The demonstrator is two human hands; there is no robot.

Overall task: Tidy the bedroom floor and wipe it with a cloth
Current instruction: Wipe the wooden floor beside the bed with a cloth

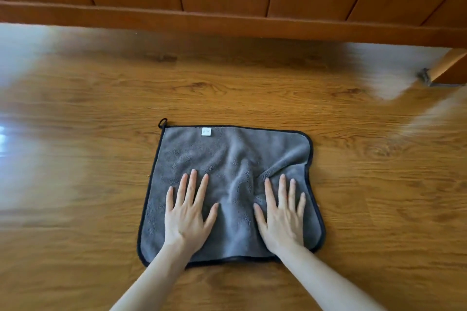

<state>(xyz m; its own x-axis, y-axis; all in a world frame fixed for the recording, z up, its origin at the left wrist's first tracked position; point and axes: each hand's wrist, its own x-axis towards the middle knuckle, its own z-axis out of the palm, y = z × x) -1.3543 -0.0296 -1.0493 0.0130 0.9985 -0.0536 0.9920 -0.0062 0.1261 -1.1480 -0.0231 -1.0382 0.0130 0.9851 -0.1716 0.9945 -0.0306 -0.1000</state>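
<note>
Pressing flat, the left hand (187, 212) and right hand (281, 212) lie side by side with straight, spread fingers (193, 184), palms down and grasping nothing. Directly beneath them is the grey microfibre cloth (227, 159), spread nearly square on the wooden floor (88, 171); most of it extends ahead of the fingertips. A few creases gather between the thumbs and toward the right hand. Its hanging loop (162, 122) and white label (206, 131) sit at the far edge, beyond the left fingertips. Farther ahead runs a wooden furniture base (227, 20). Both hands bear equally, so the next stroke would likely push straight forward toward that base.
</note>
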